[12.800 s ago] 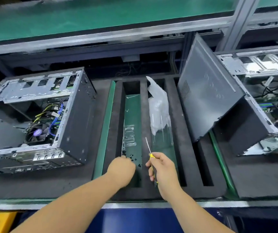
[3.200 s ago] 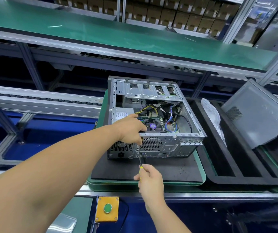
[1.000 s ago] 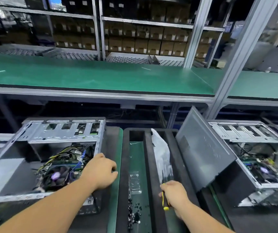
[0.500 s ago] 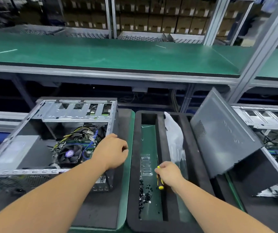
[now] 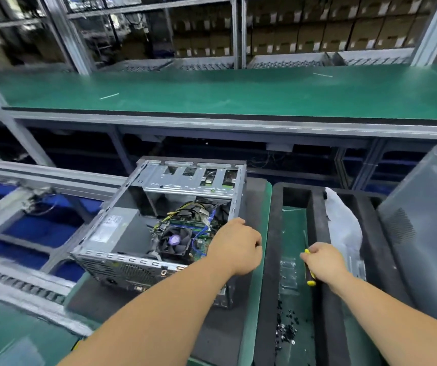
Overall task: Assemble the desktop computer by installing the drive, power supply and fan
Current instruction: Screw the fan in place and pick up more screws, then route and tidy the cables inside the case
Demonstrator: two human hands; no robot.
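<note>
An open desktop computer case lies on a black mat on a green pallet. Inside it I see a grey power supply, a CPU cooler fan, coloured cables and a drive cage at the back. My left hand rests curled on the case's right wall. My right hand grips a yellow-and-black screwdriver over the black foam tray to the right of the case. Loose black screws lie in the tray's green slot.
A clear plastic bag lies in the tray's second slot. A grey side panel leans at the far right. A green shelf runs across above the line. Roller conveyor rails lie to the left.
The view has swung left, so the case and tray sit further right in frame. My left hand stays on the case's right wall. My right hand still grips the screwdriver over the tray.
</note>
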